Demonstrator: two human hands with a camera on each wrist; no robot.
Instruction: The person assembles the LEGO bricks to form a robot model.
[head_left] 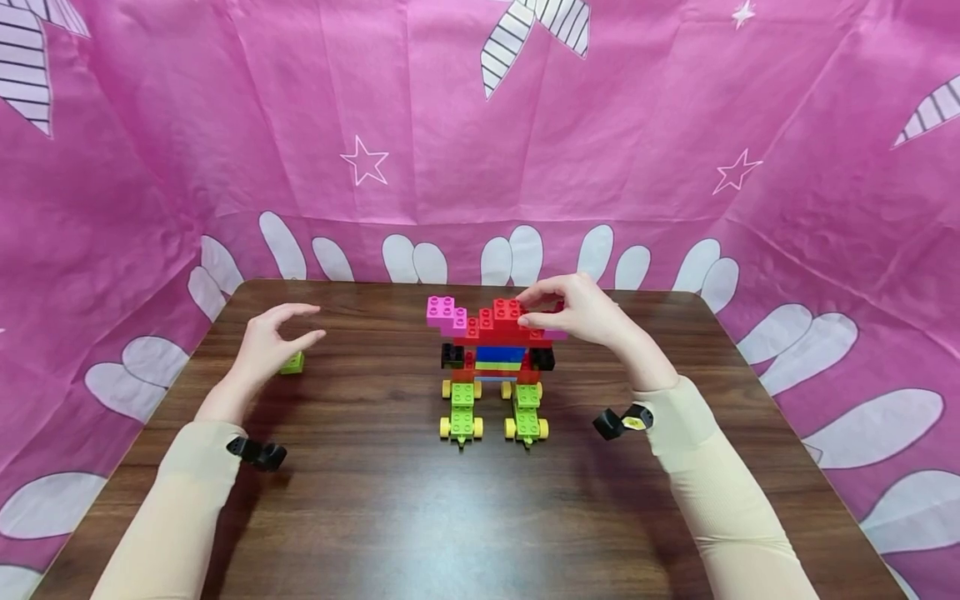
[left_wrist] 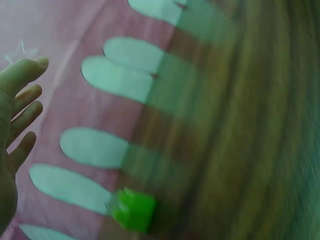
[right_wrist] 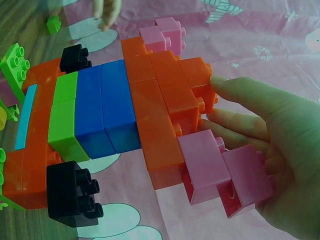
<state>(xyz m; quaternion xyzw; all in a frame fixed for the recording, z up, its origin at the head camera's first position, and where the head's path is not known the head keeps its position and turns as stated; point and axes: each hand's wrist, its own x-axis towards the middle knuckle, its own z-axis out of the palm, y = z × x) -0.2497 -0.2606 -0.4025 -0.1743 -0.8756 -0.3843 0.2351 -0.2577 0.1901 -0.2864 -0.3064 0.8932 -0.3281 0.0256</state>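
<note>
A toy brick build stands on the table on two lime-green wheeled bases. Its body has red, blue, green and black bricks, with pink bricks stepping out at both sides. At its top, my right hand pinches the uppermost red brick between thumb and fingers. Over at the left, my left hand hovers above the table with fingers apart and nothing between them. A loose lime-green brick lies just beyond that hand, partly hidden by it; the left wrist view shows it blurred.
The brown wooden table ends at a pink cloth backdrop with white shapes. Small black cameras are strapped to both wrists. Yellow wheels stick out from the bases of the build.
</note>
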